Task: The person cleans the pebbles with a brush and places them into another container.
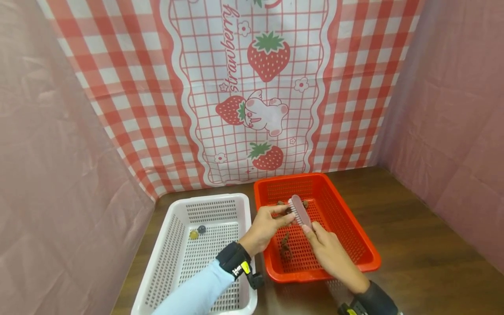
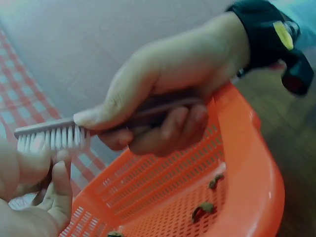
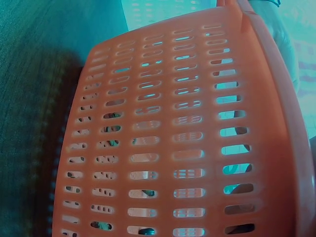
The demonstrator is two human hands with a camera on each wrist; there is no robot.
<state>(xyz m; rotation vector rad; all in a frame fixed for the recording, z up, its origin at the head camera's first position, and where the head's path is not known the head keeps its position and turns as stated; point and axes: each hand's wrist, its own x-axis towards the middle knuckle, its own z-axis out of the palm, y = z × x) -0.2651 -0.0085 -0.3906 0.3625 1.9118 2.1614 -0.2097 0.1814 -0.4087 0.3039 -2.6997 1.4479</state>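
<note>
Brush (image 1: pixel 300 211): above red basket (image 1: pixel 295 276), gripped in right hand (image 1: pixel 331 253).
Dark piece (image 2: pixel 44 185): above red basket, pinched in left hand (image 1: pixel 261 228) near bristles (image 2: pixel 55 138).
Strokes: short, light, over red basket seem best.

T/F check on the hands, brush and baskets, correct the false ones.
1. The right hand grips the brush. True.
2. The bristles face away from the left hand. False: the bristles face the left hand.
3. Brown pieces lie in the red basket. True.
4. A yellow item and a dark item lie in the white basket. True.
5. The white basket is right of the red basket. False: it is left.
</note>
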